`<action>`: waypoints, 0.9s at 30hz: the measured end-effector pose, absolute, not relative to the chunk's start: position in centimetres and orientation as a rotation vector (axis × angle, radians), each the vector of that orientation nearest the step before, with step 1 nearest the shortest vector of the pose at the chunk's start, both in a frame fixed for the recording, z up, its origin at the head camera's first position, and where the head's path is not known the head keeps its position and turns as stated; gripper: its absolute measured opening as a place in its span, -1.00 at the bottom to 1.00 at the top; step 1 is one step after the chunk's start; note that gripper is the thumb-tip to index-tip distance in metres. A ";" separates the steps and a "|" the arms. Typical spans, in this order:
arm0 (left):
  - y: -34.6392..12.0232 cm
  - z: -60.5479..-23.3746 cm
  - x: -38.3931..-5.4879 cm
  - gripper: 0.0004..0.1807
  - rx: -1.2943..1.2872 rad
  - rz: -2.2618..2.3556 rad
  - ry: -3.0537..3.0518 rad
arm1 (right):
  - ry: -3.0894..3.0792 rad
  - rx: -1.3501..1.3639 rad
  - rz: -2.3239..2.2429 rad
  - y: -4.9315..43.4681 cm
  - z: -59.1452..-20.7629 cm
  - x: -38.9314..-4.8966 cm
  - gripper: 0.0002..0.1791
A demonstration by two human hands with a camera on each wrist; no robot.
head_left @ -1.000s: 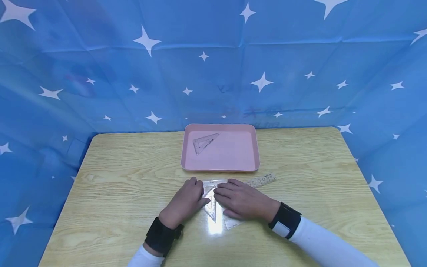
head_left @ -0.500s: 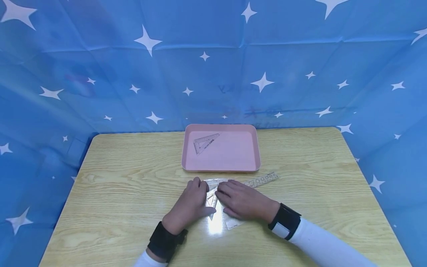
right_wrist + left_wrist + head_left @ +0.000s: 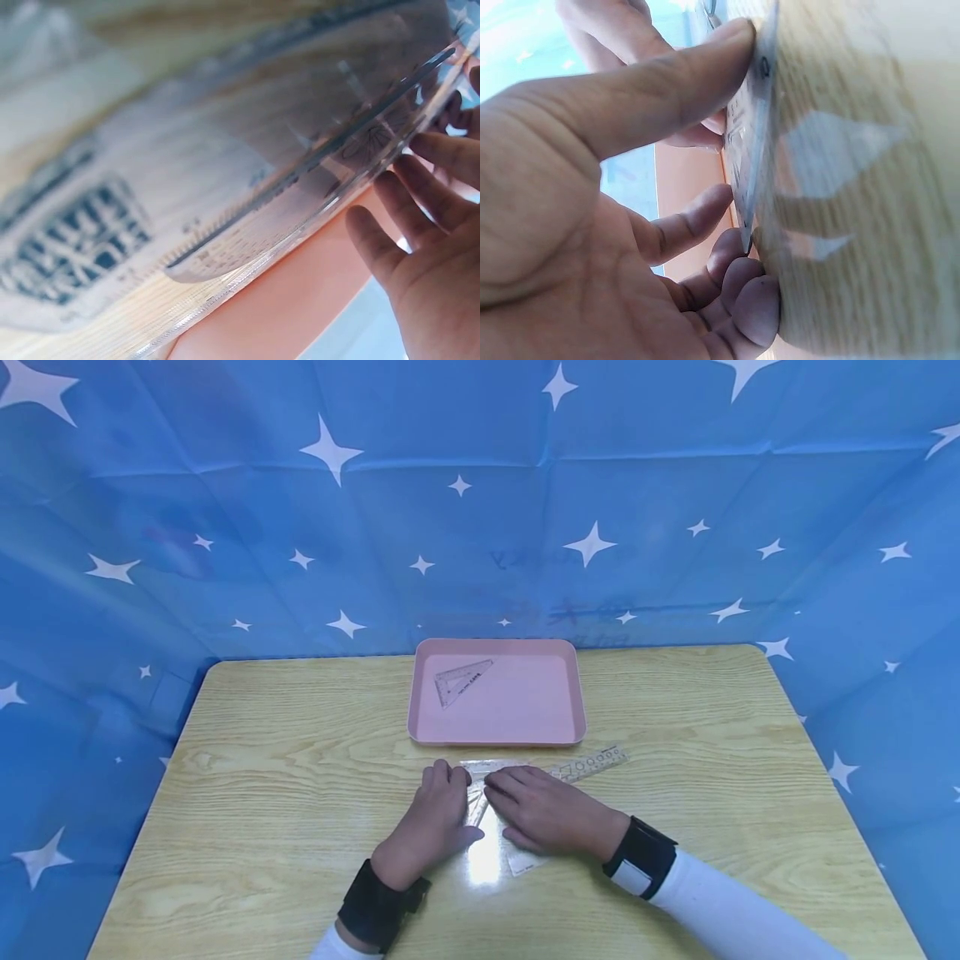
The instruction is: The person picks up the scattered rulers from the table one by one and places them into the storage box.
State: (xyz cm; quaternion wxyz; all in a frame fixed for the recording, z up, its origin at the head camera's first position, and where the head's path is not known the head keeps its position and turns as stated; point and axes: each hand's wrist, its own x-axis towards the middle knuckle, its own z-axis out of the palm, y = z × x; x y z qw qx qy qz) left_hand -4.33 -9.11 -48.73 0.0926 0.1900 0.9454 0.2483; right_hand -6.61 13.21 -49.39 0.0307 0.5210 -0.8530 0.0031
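My left hand (image 3: 431,822) pinches a clear plastic set square (image 3: 477,806) by its edge. In the left wrist view, the thumb lies along the upper part of the set square (image 3: 754,142), with fingertips near its lower corner. The right hand (image 3: 543,810) holds a clear ruler (image 3: 596,763) with round cut-outs, its end sticking out to the right. Another clear printed piece (image 3: 523,862) shows a corner below the right palm. In the right wrist view, bent fingertips (image 3: 367,225) meet the edge of overlapping clear plastic, one piece bearing dark print (image 3: 82,240).
A pink tray (image 3: 517,739) stands behind the hands at the table's back edge, with another clear set square (image 3: 453,681) lying in its left half. Wood-grain table (image 3: 300,760) spreads to both sides. A blue star-patterned curtain (image 3: 480,527) hangs behind.
My left hand has shifted slightly right, turning the set square so its lower tip swings left. The ruler's end has slid slightly right and away. The right hand has barely moved.
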 end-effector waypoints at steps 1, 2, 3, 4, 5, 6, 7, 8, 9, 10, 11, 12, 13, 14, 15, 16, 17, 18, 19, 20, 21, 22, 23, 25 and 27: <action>-9.1 -48.7 -4.3 -0.33 0.549 0.758 2.795 | -2.627 1.606 0.013 13.2 -49.4 -6.6 -0.41; -9.1 -48.7 -4.3 -0.33 0.533 0.782 2.782 | -2.626 1.605 0.017 13.2 -49.4 -6.6 -0.41; -9.0 -48.7 -4.4 -0.33 0.516 0.804 2.769 | -2.623 1.605 0.022 13.2 -49.4 -6.6 -0.41; -9.0 -48.7 -4.4 -0.32 0.501 0.821 2.759 | -2.619 1.606 0.028 13.2 -49.4 -6.5 -0.41; -9.0 -48.7 -4.5 -0.31 0.484 0.842 2.748 | -2.615 1.609 0.035 13.2 -49.4 -6.5 -0.41; -9.0 -48.7 -4.5 -0.30 0.469 0.856 2.740 | -2.611 1.612 0.042 13.2 -49.3 -6.5 -0.41; -9.0 -48.7 -4.6 -0.29 0.456 0.871 2.731 | -2.608 1.613 0.048 13.2 -49.3 -6.5 -0.41; -9.0 -48.7 -4.6 -0.28 0.445 0.884 2.721 | -2.605 1.614 0.050 13.2 -49.3 -6.5 -0.41; -9.0 -48.7 -4.6 -0.28 0.438 0.889 2.715 | -2.604 1.615 0.051 13.2 -49.3 -6.5 -0.40; -9.0 -48.7 -4.7 -0.28 0.434 0.895 2.710 | -2.603 1.615 0.049 13.2 -49.3 -6.5 -0.40; -9.0 -48.7 -4.7 -0.28 0.429 0.905 2.701 | -2.604 1.614 0.048 13.2 -49.3 -6.5 -0.40; -9.0 -48.7 -4.7 -0.29 0.429 0.910 2.695 | -2.604 1.613 0.044 13.2 -49.2 -6.5 -0.40; -9.0 -48.7 -4.7 -0.29 0.428 0.914 2.691 | -2.604 1.612 0.040 13.2 -49.2 -6.5 -0.40; -9.0 -48.7 -4.8 -0.30 0.431 0.916 2.688 | -2.604 1.611 0.038 13.2 -49.2 -6.5 -0.39; -9.1 -48.8 -4.8 -0.31 0.435 0.916 2.687 | -2.605 1.611 0.038 13.2 -49.2 -6.5 -0.39; -9.1 -48.8 -4.8 -0.31 0.439 0.916 2.686 | -2.605 1.611 0.038 13.2 -49.2 -6.5 -0.40; -9.2 -48.9 -4.9 -0.31 0.443 0.917 2.686 | -2.609 1.611 0.038 13.2 -49.2 -6.5 -0.40; -9.2 -48.9 -4.9 -0.32 0.447 0.918 2.686 | -2.612 1.611 0.039 13.2 -49.2 -6.5 -0.39; -9.3 -48.9 -4.9 -0.32 0.451 0.920 2.687 | -2.616 1.612 0.044 13.2 -49.2 -6.5 -0.39; -9.3 -49.0 -4.9 -0.32 0.461 0.927 2.687 | -2.622 1.611 0.049 13.2 -49.2 -6.5 -0.40; -9.4 -49.0 -5.0 -0.33 0.463 0.934 2.682 | -2.627 1.610 0.051 13.1 -49.2 -6.5 -0.40; -9.4 -49.0 -5.0 -0.33 0.463 0.940 2.678 | -2.633 1.606 0.057 13.0 -49.2 -6.5 -0.41; -9.5 -49.1 -5.0 -0.34 0.463 0.950 2.673 | -2.635 1.604 0.062 13.0 -49.2 -6.6 -0.43; -9.5 -49.1 -5.0 -0.37 0.455 0.972 2.661 | -2.634 1.595 0.069 12.8 -49.2 -6.7 -0.46; -9.6 -49.1 -5.1 -0.40 0.434 0.992 2.645 | -2.620 1.584 0.066 12.7 -49.2 -6.8 -0.49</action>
